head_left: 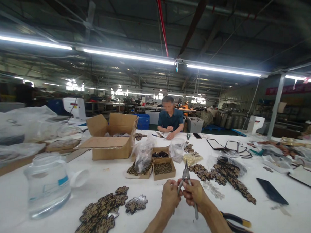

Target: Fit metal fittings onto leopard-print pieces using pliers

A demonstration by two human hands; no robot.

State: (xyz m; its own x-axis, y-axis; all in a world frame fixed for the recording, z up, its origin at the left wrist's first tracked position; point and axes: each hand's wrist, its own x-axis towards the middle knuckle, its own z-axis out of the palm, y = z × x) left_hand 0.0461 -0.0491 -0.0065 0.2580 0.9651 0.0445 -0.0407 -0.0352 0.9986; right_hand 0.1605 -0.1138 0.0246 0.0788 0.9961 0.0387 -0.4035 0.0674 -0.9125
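A pair of slim grey metal pliers [185,173] points away from me, narrow jaws up and handles spread apart below. My right hand [194,193] is closed on it, with one handle running down past the palm. Against the other handle, my left hand [170,197] is closed too, its fingertips meeting near the pivot. Anything small between the fingertips is too tiny to make out. Flower-shaped brown and black patterned pieces lie in a left pile [101,213] and a right pile [223,171]. Small clear bits [214,190] are scattered right of my hands.
Small cardboard boxes of metal parts [164,168] sit ahead, beside a larger open carton [110,150]. A water jug [48,186] stands at left. Black-and-yellow handled pliers [237,223] lie by my right forearm, a dark phone-like slab [272,191] beyond. A co-worker [172,118] sits opposite.
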